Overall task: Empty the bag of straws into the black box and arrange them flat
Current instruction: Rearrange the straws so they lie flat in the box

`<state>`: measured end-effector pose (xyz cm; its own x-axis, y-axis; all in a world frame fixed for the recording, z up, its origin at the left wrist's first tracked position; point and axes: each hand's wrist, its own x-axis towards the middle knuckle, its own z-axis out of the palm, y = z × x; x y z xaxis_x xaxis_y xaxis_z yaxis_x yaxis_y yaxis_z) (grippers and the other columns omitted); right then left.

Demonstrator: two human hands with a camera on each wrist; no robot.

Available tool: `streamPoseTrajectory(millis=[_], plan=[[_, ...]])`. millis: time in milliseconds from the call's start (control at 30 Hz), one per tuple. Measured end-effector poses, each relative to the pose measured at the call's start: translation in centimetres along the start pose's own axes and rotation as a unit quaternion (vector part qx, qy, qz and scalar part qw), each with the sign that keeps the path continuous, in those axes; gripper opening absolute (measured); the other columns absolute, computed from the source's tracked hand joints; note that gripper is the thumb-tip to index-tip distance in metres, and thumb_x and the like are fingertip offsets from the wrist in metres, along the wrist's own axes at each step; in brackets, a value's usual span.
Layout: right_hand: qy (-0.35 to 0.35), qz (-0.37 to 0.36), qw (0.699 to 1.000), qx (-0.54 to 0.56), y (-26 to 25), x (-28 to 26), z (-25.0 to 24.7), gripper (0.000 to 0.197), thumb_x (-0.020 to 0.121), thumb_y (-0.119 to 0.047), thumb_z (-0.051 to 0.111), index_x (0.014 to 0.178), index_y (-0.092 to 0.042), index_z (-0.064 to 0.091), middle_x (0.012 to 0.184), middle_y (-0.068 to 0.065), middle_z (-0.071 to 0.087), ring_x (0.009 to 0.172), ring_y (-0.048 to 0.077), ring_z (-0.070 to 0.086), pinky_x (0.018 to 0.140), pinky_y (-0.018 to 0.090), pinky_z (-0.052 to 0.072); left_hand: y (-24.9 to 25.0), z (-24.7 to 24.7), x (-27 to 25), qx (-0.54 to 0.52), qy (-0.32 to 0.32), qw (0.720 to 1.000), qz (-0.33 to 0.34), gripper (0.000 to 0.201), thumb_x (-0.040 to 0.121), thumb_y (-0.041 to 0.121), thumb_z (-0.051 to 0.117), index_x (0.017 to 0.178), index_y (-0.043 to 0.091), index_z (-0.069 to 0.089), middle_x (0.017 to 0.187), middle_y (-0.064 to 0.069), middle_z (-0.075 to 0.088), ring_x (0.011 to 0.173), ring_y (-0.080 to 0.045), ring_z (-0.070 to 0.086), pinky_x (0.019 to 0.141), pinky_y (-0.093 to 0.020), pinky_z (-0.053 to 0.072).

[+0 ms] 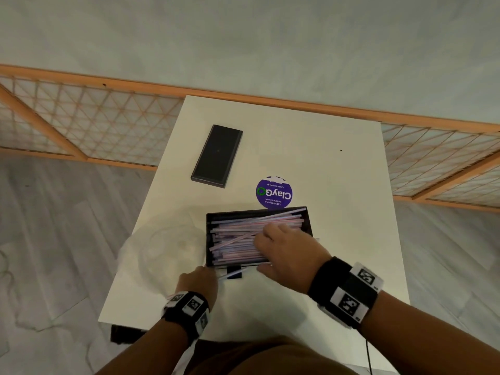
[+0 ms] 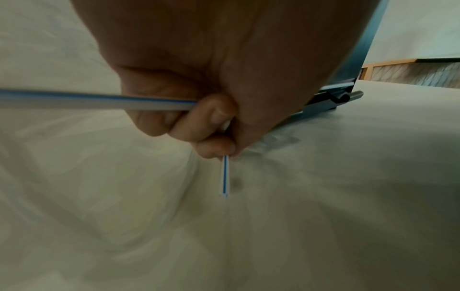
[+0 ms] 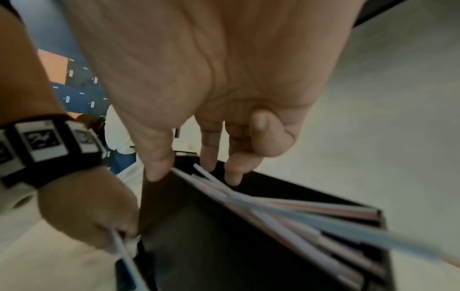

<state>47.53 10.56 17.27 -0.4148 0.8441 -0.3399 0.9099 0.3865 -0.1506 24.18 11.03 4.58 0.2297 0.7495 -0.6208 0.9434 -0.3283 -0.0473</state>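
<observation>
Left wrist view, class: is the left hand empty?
No: the left hand has its fingers curled round a blue-striped white straw, whose end pokes out below them.

round purple sticker (image 1: 273, 193) reading "ClayGo", smaller lines seemingly "Clean as you go"

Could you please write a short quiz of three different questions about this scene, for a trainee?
1. True or false: the left hand holds nothing.
2. Where do most straws lie? A) in the black box B) on the purple sticker C) on the lid
3. Fill in: the right hand rests its fingers on the ____ in the box.

Key
1. False: it grips one blue-striped straw beside the box.
2. A
3. straws
</observation>
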Motion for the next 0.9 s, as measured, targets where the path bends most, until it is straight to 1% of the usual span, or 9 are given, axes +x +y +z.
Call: streamPoseTrajectory(millis=[133, 267, 367, 433, 533, 567, 667, 733, 900], plan=[[0.017, -0.026, 1.0, -0.002, -1.0, 1.2, 2.2, 0.022, 0.098, -0.021, 0.056, 0.12, -0.017, 0.056, 0.11, 0.008, 0.063, 0.095, 0.032, 0.064, 0.067, 0.042, 0.055, -0.1, 0.3, -0.4, -0.016, 0.001, 1.0, -0.007, 0.031, 0.103, 0.02, 0.033, 0.129, 0.018, 0.05, 0.119, -0.001, 0.066, 0.105, -0.025, 0.069, 0.089, -0.038, 0.049], [0.035, -0.027, 0.999, 0.006, -0.8, 1.9, 3.1, 0.026, 0.091, -0.004, 0.056, 0.112, -0.018, 0.06, 0.101, 0.008, 0.064, 0.091, 0.032, 0.06, 0.061, 0.042, 0.056, -0.4, 2.1, -2.0, -0.008, -0.027, 1.0, 0.015, 0.03, 0.103, 0.024, 0.033, 0.128, 0.02, 0.051, 0.12, 0.001, 0.067, 0.108, -0.024, 0.068, 0.094, -0.036, 0.047], [0.057, -0.015, 0.998, 0.012, -0.4, 2.3, 3.1, 0.022, 0.088, -0.006, 0.06, 0.104, -0.02, 0.063, 0.093, 0.005, 0.065, 0.084, 0.03, 0.06, 0.054, 0.039, 0.052, -0.6, 1.5, -4.3, 0.015, -0.036, 0.998, 0.055, 0.03, 0.102, 0.019, 0.032, 0.128, 0.02, 0.048, 0.121, 0.001, 0.065, 0.11, -0.024, 0.067, 0.093, -0.037, 0.044], [0.06, -0.015, 0.998, 0.02, -0.1, 2.5, 3.4, 0.014, 0.093, -0.012, 0.057, 0.103, -0.021, 0.062, 0.094, 0.005, 0.064, 0.086, 0.029, 0.059, 0.059, 0.042, 0.056, -1.4, 0.4, -5.9, 0.015, -0.045, 0.995, 0.085, 0.029, 0.101, 0.019, 0.037, 0.126, 0.02, 0.049, 0.119, -0.001, 0.065, 0.106, -0.024, 0.067, 0.09, -0.037, 0.044], [0.056, -0.004, 0.997, 0.044, 0.3, 2.4, 3.4, 0.019, 0.103, -0.032, 0.044, 0.103, -0.025, 0.062, 0.1, 0.001, 0.063, 0.095, 0.027, 0.06, 0.076, 0.045, 0.058, -2.9, -1.6, -8.2, 0.01, 0.015, 0.989, 0.149, 0.022, 0.08, 0.037, 0.074, 0.096, 0.026, 0.064, 0.084, 0.004, 0.067, 0.069, -0.015, 0.068, 0.062, -0.029, 0.053], [0.06, 0.012, 0.996, 0.067, 0.5, 2.1, 3.0, 0.027, 0.104, -0.04, 0.04, 0.104, -0.027, 0.064, 0.102, -0.001, 0.063, 0.098, 0.025, 0.06, 0.081, 0.043, 0.057, -3.3, -2.7, -9.1, -0.005, 0.015, 0.988, 0.152, 0.021, 0.079, 0.041, 0.073, 0.092, 0.028, 0.064, 0.081, 0.006, 0.066, 0.067, -0.013, 0.066, 0.059, -0.028, 0.052], [0.098, 0.056, 0.983, 0.144, 1.8, 0.1, 1.3, 0.036, 0.101, -0.053, 0.038, 0.105, -0.029, 0.064, 0.103, -0.006, 0.061, 0.099, 0.02, 0.06, 0.084, 0.037, 0.054, -3.6, -4.7, -11.0, -0.096, 0.038, 0.981, 0.164, 0.027, 0.099, 0.045, 0.031, 0.108, 0.03, 0.051, 0.101, 0.011, 0.061, 0.082, -0.01, 0.058, 0.075, -0.027, 0.046], [0.146, 0.083, 0.971, 0.169, 3.2, -1.5, 0.1, 0.032, 0.099, -0.054, 0.041, 0.103, -0.031, 0.062, 0.101, -0.009, 0.061, 0.095, 0.017, 0.06, 0.08, 0.035, 0.053, -3.3, -7.5, -11.5, -0.128, 0.083, 0.974, 0.17, 0.024, 0.101, 0.049, 0.022, 0.1, 0.036, 0.042, 0.09, 0.014, 0.053, 0.072, -0.007, 0.048, 0.068, -0.02, 0.038], [0.224, 0.147, 0.943, 0.197, 6.2, -4.4, -2.6, 0.015, 0.101, -0.044, 0.052, 0.101, -0.033, 0.062, 0.094, -0.015, 0.06, 0.074, 0.002, 0.052, 0.069, 0.024, 0.045, -1.5, -14.6, -9.0, -0.139, 0.161, 0.968, 0.136, 0.012, 0.104, 0.036, 0.041, 0.093, 0.031, 0.039, 0.082, 0.009, 0.049, 0.067, -0.012, 0.05, 0.062, -0.029, 0.041]])
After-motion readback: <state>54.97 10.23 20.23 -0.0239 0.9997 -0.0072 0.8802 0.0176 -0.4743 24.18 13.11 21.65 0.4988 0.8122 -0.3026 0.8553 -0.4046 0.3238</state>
